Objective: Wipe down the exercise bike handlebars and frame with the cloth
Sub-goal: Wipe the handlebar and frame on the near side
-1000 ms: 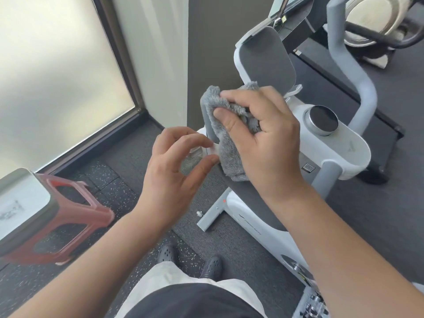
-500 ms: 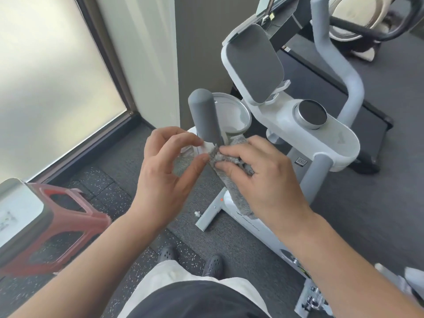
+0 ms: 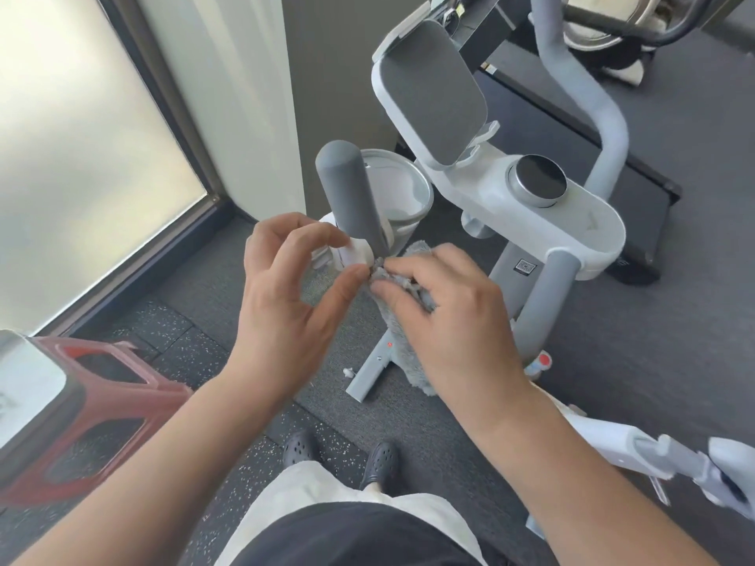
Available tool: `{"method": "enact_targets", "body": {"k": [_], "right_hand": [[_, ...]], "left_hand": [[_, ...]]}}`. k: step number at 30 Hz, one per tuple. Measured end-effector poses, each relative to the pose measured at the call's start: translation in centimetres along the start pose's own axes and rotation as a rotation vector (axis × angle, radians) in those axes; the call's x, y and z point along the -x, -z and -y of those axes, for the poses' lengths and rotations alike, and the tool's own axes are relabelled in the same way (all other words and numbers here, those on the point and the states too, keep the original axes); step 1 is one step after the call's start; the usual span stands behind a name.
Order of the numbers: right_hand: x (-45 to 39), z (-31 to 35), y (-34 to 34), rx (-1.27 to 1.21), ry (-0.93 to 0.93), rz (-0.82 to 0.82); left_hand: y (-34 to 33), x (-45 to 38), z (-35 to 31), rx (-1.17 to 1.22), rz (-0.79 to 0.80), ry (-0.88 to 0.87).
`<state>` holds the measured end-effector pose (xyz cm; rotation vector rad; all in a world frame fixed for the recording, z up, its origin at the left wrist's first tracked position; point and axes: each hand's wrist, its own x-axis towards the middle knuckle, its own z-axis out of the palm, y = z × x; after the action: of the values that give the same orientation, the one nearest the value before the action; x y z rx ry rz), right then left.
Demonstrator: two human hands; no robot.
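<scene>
The white exercise bike (image 3: 580, 226) stands in front of me. Its left handlebar has an upright grey grip (image 3: 351, 194) on a white collar (image 3: 361, 253). My right hand (image 3: 445, 312) grips the fluffy grey cloth (image 3: 417, 253) and presses it against the foot of that grip, and the rest of the cloth hangs below the hand. My left hand (image 3: 286, 304) pinches the white collar between index finger and thumb, the thumb tip meeting the cloth's edge. The grey right grip (image 3: 545, 300) is bare.
A grey pad-like tablet holder (image 3: 433, 91), a round knob (image 3: 539, 179) and a cup holder (image 3: 402, 189) sit on the bike's console. A red stool (image 3: 102, 402) stands at my left by the frosted window (image 3: 81, 136). A treadmill (image 3: 572, 116) lies behind the bike.
My right hand slid the cloth from the top of the left grip down to its base, uncovering the grip. My left hand stayed at the collar.
</scene>
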<state>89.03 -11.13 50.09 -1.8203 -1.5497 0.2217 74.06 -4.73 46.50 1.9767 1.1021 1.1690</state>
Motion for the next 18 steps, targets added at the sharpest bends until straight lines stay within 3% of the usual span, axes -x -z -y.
{"method": "enact_targets", "body": {"k": [9,18], "right_hand": [[5.8,-2.8,3.6,0.096,-0.152,-0.004],[1.3,0.3,-0.1,0.039,-0.107,-0.054]], "left_hand": [[0.0,0.3,-0.1,-0.008,0.005,-0.009],[0.2,0.1,0.4,-0.003,0.012,-0.06]]}}
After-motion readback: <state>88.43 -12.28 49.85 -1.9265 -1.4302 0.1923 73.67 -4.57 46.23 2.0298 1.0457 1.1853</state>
